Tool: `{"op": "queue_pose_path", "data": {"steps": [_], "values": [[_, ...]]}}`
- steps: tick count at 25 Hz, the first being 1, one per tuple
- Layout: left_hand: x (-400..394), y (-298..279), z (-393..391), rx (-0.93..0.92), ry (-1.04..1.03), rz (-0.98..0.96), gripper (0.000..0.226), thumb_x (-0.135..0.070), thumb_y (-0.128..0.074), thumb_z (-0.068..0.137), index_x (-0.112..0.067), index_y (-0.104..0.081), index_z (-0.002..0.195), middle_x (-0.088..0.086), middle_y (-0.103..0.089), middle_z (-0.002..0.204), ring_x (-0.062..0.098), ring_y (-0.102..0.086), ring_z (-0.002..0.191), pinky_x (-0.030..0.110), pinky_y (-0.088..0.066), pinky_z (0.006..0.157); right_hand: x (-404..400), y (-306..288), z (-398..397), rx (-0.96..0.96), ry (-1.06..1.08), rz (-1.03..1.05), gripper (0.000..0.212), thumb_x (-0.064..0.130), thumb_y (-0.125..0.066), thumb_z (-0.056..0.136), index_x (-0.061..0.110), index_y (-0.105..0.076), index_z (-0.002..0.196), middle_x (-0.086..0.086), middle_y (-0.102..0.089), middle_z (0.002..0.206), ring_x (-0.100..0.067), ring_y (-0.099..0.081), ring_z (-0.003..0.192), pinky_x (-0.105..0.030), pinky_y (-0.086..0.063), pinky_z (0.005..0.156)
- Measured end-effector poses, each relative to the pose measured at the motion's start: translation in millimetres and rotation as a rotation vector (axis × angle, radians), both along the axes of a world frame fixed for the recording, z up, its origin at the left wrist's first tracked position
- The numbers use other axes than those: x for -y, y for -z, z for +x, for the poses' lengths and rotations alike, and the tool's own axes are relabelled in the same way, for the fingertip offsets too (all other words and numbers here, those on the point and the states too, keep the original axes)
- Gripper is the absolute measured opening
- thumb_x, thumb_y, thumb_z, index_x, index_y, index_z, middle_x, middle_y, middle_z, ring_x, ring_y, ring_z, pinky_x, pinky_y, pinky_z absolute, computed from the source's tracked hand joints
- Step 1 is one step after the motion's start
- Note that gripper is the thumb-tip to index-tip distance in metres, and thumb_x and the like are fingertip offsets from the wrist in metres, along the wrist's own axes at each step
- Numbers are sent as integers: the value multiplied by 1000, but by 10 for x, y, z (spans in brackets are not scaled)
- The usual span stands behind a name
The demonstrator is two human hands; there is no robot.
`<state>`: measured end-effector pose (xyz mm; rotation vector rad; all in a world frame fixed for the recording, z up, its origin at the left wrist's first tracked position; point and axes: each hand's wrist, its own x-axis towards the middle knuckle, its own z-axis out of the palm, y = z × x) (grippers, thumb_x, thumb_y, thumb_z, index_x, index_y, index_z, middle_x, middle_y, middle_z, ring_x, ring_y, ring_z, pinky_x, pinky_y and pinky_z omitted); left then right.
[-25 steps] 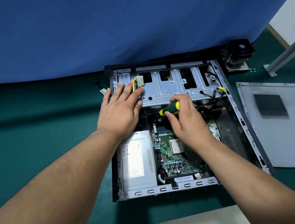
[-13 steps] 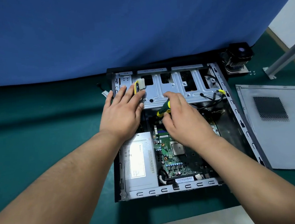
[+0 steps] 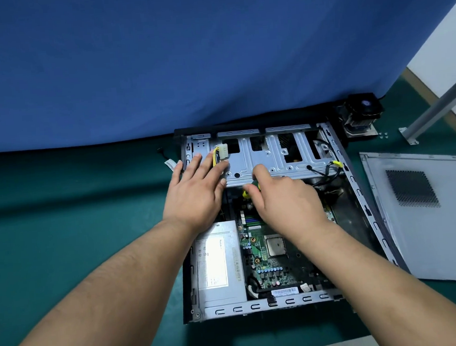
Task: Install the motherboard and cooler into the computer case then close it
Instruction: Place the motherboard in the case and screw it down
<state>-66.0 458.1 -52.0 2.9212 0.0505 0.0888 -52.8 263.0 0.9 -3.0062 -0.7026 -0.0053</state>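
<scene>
The open computer case point(image 3: 366, 211) lies flat on the green mat. Inside it sits the green motherboard point(image 3: 267, 268) with its bare processor point(image 3: 275, 247). My left hand point(image 3: 195, 191) rests flat, fingers straight, on the left part of the grey drive cage point(image 3: 277, 152). My right hand point(image 3: 283, 201) grips a yellow-and-green screwdriver point(image 3: 247, 191) over the motherboard's far edge, just below the cage; its tip is hidden. The black cooler point(image 3: 361, 113) stands outside the case at the back right. The grey side panel point(image 3: 426, 211) lies to the right of the case.
A silver power supply point(image 3: 218, 269) fills the case's near left corner. A white connector with yellow wires point(image 3: 221, 153) lies on the cage. Small screws point(image 3: 383, 134) lie near the cooler. A metal leg point(image 3: 434, 110) slants at the far right. A blue curtain hangs behind.
My right hand has moved with the screwdriver farther up and left, toward the drive cage edge, so less of the handle shows. My left hand stays on the cage.
</scene>
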Motion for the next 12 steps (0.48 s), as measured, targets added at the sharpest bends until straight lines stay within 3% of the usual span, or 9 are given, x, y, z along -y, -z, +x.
{"op": "queue_pose_path", "data": {"steps": [2, 6, 10, 12], "values": [[-5, -4, -1, 2, 0, 0, 46, -48, -25, 108, -43, -33, 154, -9, -23, 169, 18, -13, 157, 46, -2, 127, -4, 6, -17, 11, 61, -45, 41, 57, -19, 106, 20, -36, 116, -7, -69, 88, -34, -68, 78, -35, -34, 55], [-2, 2, 0, -1, 1, 0, 47, -48, -25, 109, -43, -33, 154, -9, -23, 169, 18, -12, 158, 46, -2, 127, 19, -25, -17, -117, -72, 84, 33, 42, -30, 103, 20, -36, 126, -6, -57, 120, -31, -61, 107, -43, -51, 74], [-9, 5, 6, 3, 0, -3, 47, -49, -24, 108, -43, -32, 154, -10, -22, 169, 17, -12, 158, 45, -1, 127, -4, 42, -16, 44, 63, -36, 41, 56, -23, 106, 20, -37, 119, -9, -70, 92, -35, -69, 82, -36, -37, 56], [-5, 6, 0, 7, 1, 2, 48, -49, -24, 108, -43, -32, 155, -10, -22, 169, 17, -12, 158, 45, -1, 127, 25, 64, -8, 21, 118, -30, 45, 59, -20, 104, 19, -35, 117, -9, -69, 91, -36, -68, 81, -37, -35, 58]]}}
